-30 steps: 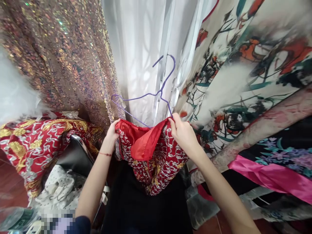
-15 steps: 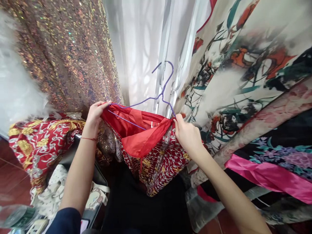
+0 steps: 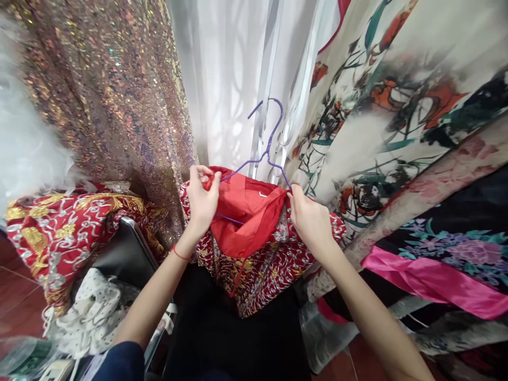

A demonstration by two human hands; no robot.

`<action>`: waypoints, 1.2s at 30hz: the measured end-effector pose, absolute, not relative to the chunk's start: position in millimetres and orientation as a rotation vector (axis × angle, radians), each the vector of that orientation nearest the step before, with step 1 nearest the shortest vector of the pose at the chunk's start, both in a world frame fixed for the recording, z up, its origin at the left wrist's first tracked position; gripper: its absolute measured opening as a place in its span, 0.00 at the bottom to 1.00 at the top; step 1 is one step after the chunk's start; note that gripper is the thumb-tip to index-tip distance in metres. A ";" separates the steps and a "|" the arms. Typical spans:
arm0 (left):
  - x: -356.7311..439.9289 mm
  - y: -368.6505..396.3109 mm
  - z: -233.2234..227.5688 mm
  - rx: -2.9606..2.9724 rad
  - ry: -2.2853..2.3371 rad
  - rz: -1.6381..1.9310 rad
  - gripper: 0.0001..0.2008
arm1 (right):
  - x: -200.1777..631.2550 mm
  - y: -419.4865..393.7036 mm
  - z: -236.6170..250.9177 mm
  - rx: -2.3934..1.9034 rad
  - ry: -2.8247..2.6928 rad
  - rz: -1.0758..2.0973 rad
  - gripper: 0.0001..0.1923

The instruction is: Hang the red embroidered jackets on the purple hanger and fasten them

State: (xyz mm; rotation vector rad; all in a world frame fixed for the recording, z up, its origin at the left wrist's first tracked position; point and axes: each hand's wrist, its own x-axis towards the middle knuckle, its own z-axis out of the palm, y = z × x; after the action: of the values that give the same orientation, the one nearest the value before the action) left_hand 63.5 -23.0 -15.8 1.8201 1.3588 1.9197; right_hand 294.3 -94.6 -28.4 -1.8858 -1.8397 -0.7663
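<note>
A red garment [image 3: 254,264] with gold and silver embroidery and a plain red lining hangs on a purple wire hanger [image 3: 266,153]. The hanger's hook points up in front of white fabric, and its lower bar shows inside the neck opening. My left hand [image 3: 203,198] pinches the red edge around the hanger's left arm. At the other side, my right hand [image 3: 310,217] is closed on the garment's edge where the hanger's right arm goes in. The fingertips of my right hand are partly hidden.
Sequinned fabric [image 3: 111,90] hangs at the left, white curtain-like fabric [image 3: 226,69] behind. A floral cloth [image 3: 397,100] and a black garment with a pink band [image 3: 432,275] are at the right. Another red embroidered garment [image 3: 71,227], a white dotted cloth [image 3: 95,312] and a plastic bottle [image 3: 27,354] are at lower left.
My left hand has moved inward to the right along the garment's edge and now pinches it nearer the hanger's middle. The embroidered shoulders show more on both sides. My right hand has barely shifted.
</note>
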 end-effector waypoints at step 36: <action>-3.6 41.2 -32.7 1.922 1.763 1.651 0.09 | 326.5 -86.4 -47.4 -1.519 -1.841 -0.898 0.23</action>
State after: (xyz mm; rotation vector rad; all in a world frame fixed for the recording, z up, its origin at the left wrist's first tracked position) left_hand -3.6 41.2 -32.7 1.9220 1.7634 1.6508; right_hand 326.5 -86.4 -47.4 -1.5186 -1.8411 -0.8978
